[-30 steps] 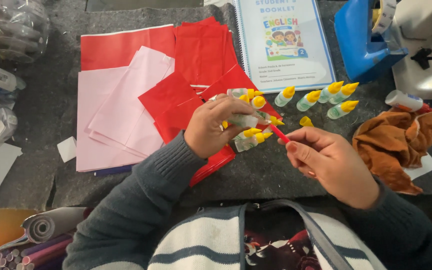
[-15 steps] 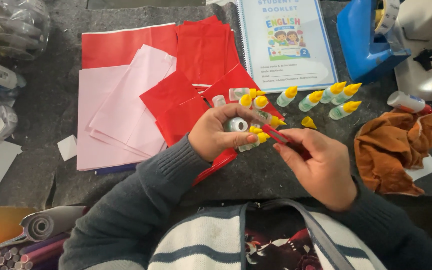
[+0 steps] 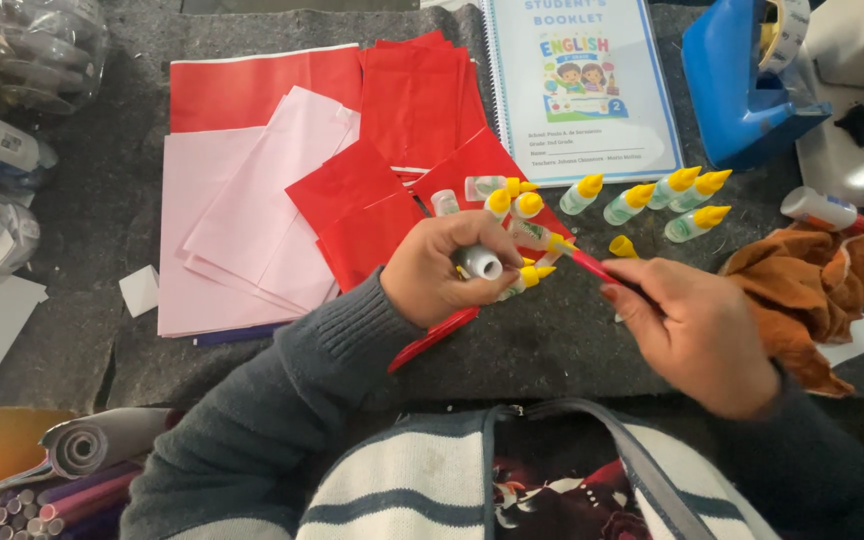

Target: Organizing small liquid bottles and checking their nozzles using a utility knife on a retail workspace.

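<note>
My left hand (image 3: 447,275) grips a small glue bottle (image 3: 479,262) with its open grey neck facing up, over a cluster of yellow-capped bottles (image 3: 517,215). My right hand (image 3: 697,325) holds a thin red stick (image 3: 592,267) whose tip points toward the bottle's neck. A loose yellow cap (image 3: 623,246) lies on the grey felt between my hands. Several more yellow-capped glue bottles (image 3: 652,198) lie in a row just beyond. A red strip (image 3: 434,338) pokes out below my left wrist.
Red sheets (image 3: 412,110) and pink sheets (image 3: 242,220) are spread at the left on the grey felt mat (image 3: 102,200). A spiral booklet (image 3: 582,90) lies at the back, a blue tape dispenser (image 3: 742,90) at back right, a brown cloth (image 3: 812,280) at right, plastic bags (image 3: 12,70) at left.
My hands came together. The left hand turned the bottle so its open neck shows, and the right hand brought the red stick in toward it.
</note>
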